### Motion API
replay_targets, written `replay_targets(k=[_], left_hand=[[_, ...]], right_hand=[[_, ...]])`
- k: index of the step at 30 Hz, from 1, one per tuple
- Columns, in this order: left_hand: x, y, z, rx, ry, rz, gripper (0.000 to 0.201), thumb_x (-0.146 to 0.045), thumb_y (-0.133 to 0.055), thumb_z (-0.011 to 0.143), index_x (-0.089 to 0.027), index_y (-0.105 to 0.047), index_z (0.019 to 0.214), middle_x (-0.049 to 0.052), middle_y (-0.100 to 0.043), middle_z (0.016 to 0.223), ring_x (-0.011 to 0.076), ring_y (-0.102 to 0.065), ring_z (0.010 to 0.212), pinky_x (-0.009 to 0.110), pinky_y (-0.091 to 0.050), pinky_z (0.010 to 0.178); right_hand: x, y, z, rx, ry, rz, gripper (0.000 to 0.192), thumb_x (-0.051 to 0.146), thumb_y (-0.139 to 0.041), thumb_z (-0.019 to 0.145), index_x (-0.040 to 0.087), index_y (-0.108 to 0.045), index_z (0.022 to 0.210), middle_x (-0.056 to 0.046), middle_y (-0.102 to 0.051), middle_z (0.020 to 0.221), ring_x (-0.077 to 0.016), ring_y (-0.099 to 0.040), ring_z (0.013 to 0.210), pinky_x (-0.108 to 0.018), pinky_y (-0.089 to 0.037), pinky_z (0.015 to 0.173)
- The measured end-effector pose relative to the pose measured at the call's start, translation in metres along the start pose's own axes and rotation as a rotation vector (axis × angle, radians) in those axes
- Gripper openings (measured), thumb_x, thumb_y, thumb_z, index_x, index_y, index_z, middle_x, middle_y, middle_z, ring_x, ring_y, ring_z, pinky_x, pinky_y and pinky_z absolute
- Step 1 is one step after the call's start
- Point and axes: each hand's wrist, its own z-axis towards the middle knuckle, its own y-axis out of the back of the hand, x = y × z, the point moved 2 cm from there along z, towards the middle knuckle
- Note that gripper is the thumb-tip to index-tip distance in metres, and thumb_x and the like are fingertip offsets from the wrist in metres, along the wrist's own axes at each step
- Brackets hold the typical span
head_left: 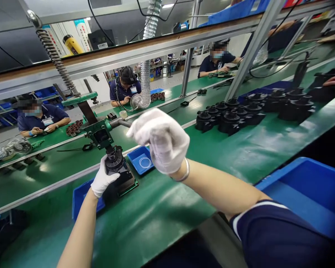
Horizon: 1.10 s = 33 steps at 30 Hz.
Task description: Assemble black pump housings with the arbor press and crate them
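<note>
A green hand-operated arbor press [100, 134] stands on the green bench, its ram down on a round black plastic housing [114, 160]. My left hand [103, 178], in a white glove, grips the near left side of that housing, thumb in front and fingers partly hidden behind it. My right hand [167, 141], also gloved, is closed in a fist around the press's lever [125, 122], whose far end the hand hides. A small blue tray [141, 160] with thin white rings [145, 162] lies just right of the press base.
Several black housings [231, 117] stand in rows at right. A blue bin [304, 193] is at the near right, another blue tray [78, 203] left of the press. A metal frame post [254, 48] rises from the bench. Co-workers [125, 85] sit across the line.
</note>
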Motion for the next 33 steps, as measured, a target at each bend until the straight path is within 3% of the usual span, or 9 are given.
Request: replay_targets(k=[2, 5, 7, 11, 15, 18, 21, 24, 33], left_hand=[[-0.007, -0.002, -0.007, -0.010, -0.005, -0.023, 0.101, -0.055, -0.083, 0.056, -0.018, -0.032, 0.135, 0.019, -0.047, 0.142, 0.0369, -0.044, 0.134, 0.054, -0.029, 0.115], [-0.017, -0.006, -0.039, 0.021, -0.004, -0.062, 0.095, -0.052, -0.082, 0.060, -0.018, -0.035, 0.135, 0.019, -0.047, 0.142, 0.0371, -0.045, 0.133, 0.054, -0.034, 0.113], [-0.018, -0.012, -0.071, 0.097, 0.011, -0.085, 0.089, -0.048, -0.081, 0.065, -0.020, -0.036, 0.137, 0.018, -0.046, 0.142, 0.0367, -0.047, 0.132, 0.054, -0.037, 0.111], [0.002, -0.026, -0.123, 0.274, 0.125, -0.183, 0.084, -0.054, -0.078, 0.067, -0.019, -0.042, 0.135, 0.020, -0.051, 0.139, 0.0369, -0.051, 0.128, 0.053, -0.042, 0.107], [0.016, -0.021, -0.144, 0.253, 0.201, -0.059, 0.065, -0.046, -0.066, 0.082, -0.020, -0.044, 0.137, 0.017, -0.046, 0.146, 0.0333, -0.045, 0.135, 0.052, -0.036, 0.113], [0.005, -0.014, -0.150, 0.310, 0.145, 0.256, 0.071, -0.036, -0.064, 0.083, -0.025, -0.033, 0.147, 0.013, -0.034, 0.154, 0.0311, -0.033, 0.142, 0.051, -0.026, 0.118], [-0.006, -0.016, -0.153, 0.354, 0.162, 0.486, 0.106, -0.044, -0.078, 0.069, -0.026, -0.017, 0.153, 0.015, -0.027, 0.155, 0.0366, -0.032, 0.141, 0.053, -0.031, 0.115], [-0.005, -0.024, -0.155, 0.333, 0.213, 0.592, 0.122, -0.058, -0.082, 0.058, -0.024, -0.013, 0.153, 0.018, -0.036, 0.148, 0.0406, -0.041, 0.135, 0.055, -0.039, 0.109], [0.000, -0.028, -0.157, 0.301, 0.266, 0.651, 0.120, -0.058, -0.083, 0.057, -0.026, -0.018, 0.153, 0.013, -0.056, 0.124, 0.0381, -0.055, 0.119, 0.048, -0.049, 0.096]], right_hand=[[-0.004, 0.005, 0.002, -0.077, -0.075, 0.095, 0.019, 0.040, -0.048, 0.098, 0.023, -0.056, 0.096, -0.001, -0.064, 0.089, -0.0143, -0.066, 0.086, -0.032, -0.059, 0.084], [-0.018, 0.016, -0.016, -0.031, -0.250, 0.042, 0.042, 0.041, -0.050, 0.095, 0.022, -0.042, 0.132, -0.009, -0.057, 0.128, -0.0180, -0.057, 0.120, -0.039, -0.046, 0.108], [-0.030, 0.020, -0.050, 0.206, -0.382, -0.159, 0.047, 0.038, -0.048, 0.095, 0.019, -0.039, 0.137, -0.013, -0.053, 0.137, -0.0217, -0.053, 0.127, -0.044, -0.041, 0.111], [-0.044, 0.014, -0.149, 0.904, -0.562, -0.337, 0.053, 0.037, -0.054, 0.092, 0.014, -0.045, 0.138, -0.017, -0.058, 0.132, -0.0274, -0.057, 0.122, -0.046, -0.047, 0.102], [-0.038, 0.001, -0.199, 1.157, -0.558, -0.278, 0.061, 0.046, -0.052, 0.095, 0.011, -0.040, 0.143, -0.019, -0.060, 0.128, -0.0277, -0.060, 0.113, -0.045, -0.050, 0.095], [-0.035, -0.008, -0.203, 1.247, -0.485, -0.287, 0.059, 0.050, -0.046, 0.097, 0.013, -0.040, 0.143, -0.016, -0.065, 0.117, -0.0267, -0.063, 0.099, -0.042, -0.051, 0.086], [-0.033, -0.013, -0.204, 1.302, -0.415, -0.380, 0.063, 0.054, -0.043, 0.096, 0.013, -0.038, 0.144, -0.013, -0.066, 0.101, -0.0249, -0.062, 0.085, -0.038, -0.050, 0.075], [-0.030, -0.015, -0.209, 1.309, -0.376, -0.476, 0.062, 0.054, -0.041, 0.097, 0.015, -0.036, 0.145, -0.009, -0.063, 0.090, -0.0219, -0.058, 0.075, -0.034, -0.046, 0.067], [-0.021, -0.017, -0.220, 1.244, -0.394, -0.554, 0.059, 0.052, -0.040, 0.098, 0.019, -0.033, 0.147, -0.006, -0.057, 0.085, -0.0192, -0.051, 0.067, -0.030, -0.038, 0.058]])
